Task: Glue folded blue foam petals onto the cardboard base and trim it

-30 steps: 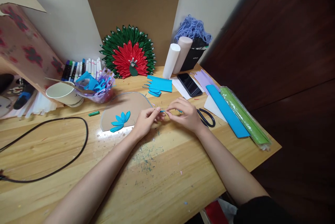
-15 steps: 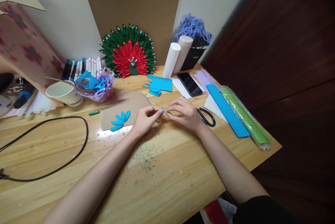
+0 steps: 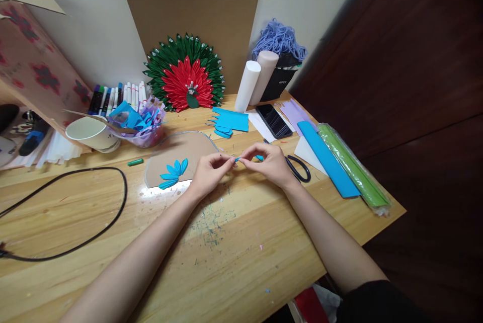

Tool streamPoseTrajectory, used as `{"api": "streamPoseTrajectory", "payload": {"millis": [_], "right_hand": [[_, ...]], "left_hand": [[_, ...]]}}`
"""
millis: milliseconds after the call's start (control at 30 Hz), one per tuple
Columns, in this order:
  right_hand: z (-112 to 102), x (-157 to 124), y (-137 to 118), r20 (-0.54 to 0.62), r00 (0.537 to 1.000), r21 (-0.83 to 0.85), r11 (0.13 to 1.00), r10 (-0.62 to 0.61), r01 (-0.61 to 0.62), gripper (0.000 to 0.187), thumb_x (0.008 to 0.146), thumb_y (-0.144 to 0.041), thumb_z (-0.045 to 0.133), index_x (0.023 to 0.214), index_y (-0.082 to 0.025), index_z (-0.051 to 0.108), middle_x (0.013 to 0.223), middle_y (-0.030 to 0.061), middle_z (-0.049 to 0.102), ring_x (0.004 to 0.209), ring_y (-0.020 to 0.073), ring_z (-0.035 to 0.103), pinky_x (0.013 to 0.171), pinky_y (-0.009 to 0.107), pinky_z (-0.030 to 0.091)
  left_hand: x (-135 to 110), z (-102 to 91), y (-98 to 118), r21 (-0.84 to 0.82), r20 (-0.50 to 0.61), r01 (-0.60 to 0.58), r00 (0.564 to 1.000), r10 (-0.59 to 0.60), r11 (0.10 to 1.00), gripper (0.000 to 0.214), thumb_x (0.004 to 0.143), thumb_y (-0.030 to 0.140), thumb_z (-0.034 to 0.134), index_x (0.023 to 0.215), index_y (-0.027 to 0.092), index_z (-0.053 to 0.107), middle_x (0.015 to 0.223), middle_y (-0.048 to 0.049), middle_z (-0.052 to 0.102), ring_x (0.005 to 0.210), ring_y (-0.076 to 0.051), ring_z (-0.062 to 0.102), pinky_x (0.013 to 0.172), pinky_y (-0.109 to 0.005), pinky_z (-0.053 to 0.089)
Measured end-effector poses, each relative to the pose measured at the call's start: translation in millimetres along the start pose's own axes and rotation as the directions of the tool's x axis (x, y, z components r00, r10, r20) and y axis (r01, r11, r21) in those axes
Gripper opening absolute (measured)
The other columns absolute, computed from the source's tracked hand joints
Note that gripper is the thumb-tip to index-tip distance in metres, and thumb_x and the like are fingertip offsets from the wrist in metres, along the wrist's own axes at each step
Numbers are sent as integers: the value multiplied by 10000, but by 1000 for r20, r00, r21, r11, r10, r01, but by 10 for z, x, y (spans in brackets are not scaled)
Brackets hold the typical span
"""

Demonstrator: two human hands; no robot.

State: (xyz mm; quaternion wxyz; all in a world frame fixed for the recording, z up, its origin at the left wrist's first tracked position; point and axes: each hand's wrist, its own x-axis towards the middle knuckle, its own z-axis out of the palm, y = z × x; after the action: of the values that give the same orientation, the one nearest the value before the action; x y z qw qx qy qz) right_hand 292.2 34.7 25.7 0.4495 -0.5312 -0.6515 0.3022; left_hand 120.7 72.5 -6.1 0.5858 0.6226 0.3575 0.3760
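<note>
Between the fingertips of both hands is a small blue paper piece, mostly covered by the fingers. My left hand pinches its left end, and my right hand pinches its right end. Just left of my left hand lies a rounded cardboard sheet with several folded blue paper petals fanned out on it. Another bit of blue paper shows behind the fingers of my right hand. Scissors with black handles lie right beside that hand, their blades largely hidden.
Cut blue paper, a phone, a blue strip and a wrapped green roll lie beyond and right. A red-green paper peacock stands behind. Leftward are a paper cup, a scrap bowl and a looped black cable.
My right hand's fingers have rolled and lifted slightly, with the thumb now straighter against the blue paper piece. The bit of blue paper behind them has come into sight. My left hand stays put.
</note>
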Motion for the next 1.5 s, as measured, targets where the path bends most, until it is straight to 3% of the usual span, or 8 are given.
{"api": "streamPoseTrajectory", "payload": {"millis": [133,267,567,867,1133,1233,1333,1500], "right_hand": [[-3,15,27,-7,1000,71,997,26,-25,150,681,-288,691,724,-163,620,710,29,651,651,141,608,657,291,515],[-6,25,24,3,999,98,994,50,-50,162,667,-264,696,728,-161,588,700,20,629,635,130,589,646,284,510],[13,13,-8,40,996,96,992,74,-77,157,651,-200,673,725,-165,539,708,5,608,639,116,572,643,261,487],[-32,51,23,-20,991,156,980,129,-125,232,597,-123,674,717,-180,484,690,0,622,605,106,561,618,243,477],[-47,65,58,-66,989,175,977,132,-119,248,613,-213,712,708,-179,486,696,8,619,620,119,579,621,256,486],[-25,54,43,-79,993,176,982,84,-70,227,644,-247,710,732,-177,513,724,16,627,644,125,591,640,266,499],[-1,23,19,-87,995,110,993,-38,47,165,686,-243,693,765,-179,563,760,27,642,702,143,613,692,287,506],[-8,-15,2,-18,974,-49,973,-228,226,54,721,-194,666,747,-190,619,754,28,661,727,160,625,709,305,498]], "left_hand": [[-30,23,37,152,-43,-115,992,122,982,238,780,345,580,791,139,699,761,-81,686,689,-162,609,635,-262,465],[-70,41,73,368,-54,-254,955,293,895,171,768,295,593,816,165,693,784,-73,680,691,-160,595,648,-269,454],[-66,22,43,494,-14,-283,943,333,822,139,766,274,584,733,176,677,687,-50,667,650,-157,576,668,-282,440],[-40,28,47,333,-137,-155,968,211,930,141,711,263,623,690,133,672,681,-58,675,599,-138,601,567,-230,459],[-29,1,78,235,-236,-56,965,113,970,189,737,302,597,692,125,647,689,-46,667,619,-135,602,599,-225,463],[-32,0,61,163,-182,-33,981,63,986,300,793,391,542,729,124,664,729,-65,677,695,-158,616,661,-250,467],[-31,12,35,-34,-55,38,998,-39,999,398,823,449,486,708,115,670,706,-77,676,692,-167,621,702,-279,477],[-16,17,66,-235,148,145,983,-112,961,343,797,410,548,677,105,652,669,-54,653,582,-126,591,644,-256,474]]}}
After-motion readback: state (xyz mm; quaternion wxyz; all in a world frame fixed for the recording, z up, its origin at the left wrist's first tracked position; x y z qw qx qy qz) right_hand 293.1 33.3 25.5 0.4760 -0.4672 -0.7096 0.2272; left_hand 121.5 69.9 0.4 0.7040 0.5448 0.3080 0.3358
